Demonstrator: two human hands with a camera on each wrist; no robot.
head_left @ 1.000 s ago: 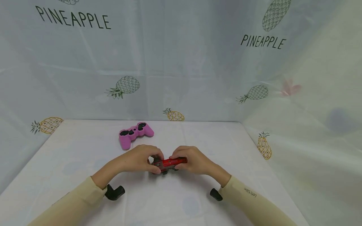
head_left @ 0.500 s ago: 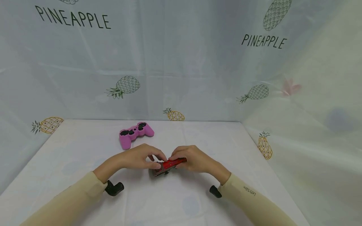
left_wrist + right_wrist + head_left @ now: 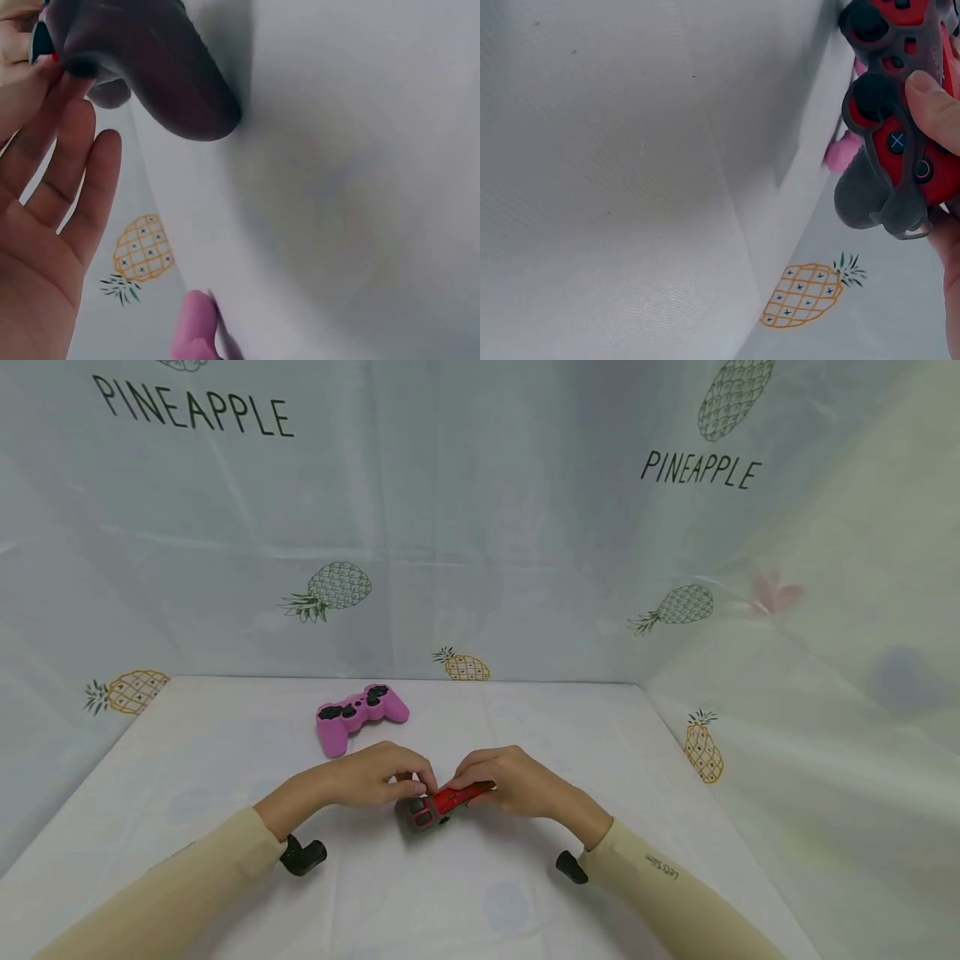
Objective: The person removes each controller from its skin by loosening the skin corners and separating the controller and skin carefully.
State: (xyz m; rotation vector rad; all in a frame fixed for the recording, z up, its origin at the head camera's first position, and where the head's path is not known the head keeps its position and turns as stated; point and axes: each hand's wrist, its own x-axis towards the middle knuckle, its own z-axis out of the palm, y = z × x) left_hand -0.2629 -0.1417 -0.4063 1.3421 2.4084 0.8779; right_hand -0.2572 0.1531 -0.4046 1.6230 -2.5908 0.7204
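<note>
Between my two hands, a red game controller (image 3: 461, 795) with a dark grey soft cover (image 3: 859, 191) is held tilted over the table. My right hand (image 3: 517, 783) grips its right part, thumb (image 3: 930, 105) on the face beside the buttons in the right wrist view. Grey cover frames the sticks and buttons there, and red shell shows through. My left hand (image 3: 375, 777) pinches at the controller's far edge with thumb and forefinger. In the left wrist view its other fingers (image 3: 94, 195) extend loosely, and a dark covered grip (image 3: 176, 82) points toward the table.
A pink game controller (image 3: 363, 714) with black markings lies on the white-covered table (image 3: 570, 718), behind and left of my hands. Black pieces (image 3: 303, 857) sit at both wrists under the beige sleeves. A pineapple-print sheet (image 3: 480, 527) hangs behind the table.
The red controller has turned, its left end swinging toward me and showing more of its dark end. My left hand's fingers have shifted along it to the far edge. The right hand keeps its grip.
</note>
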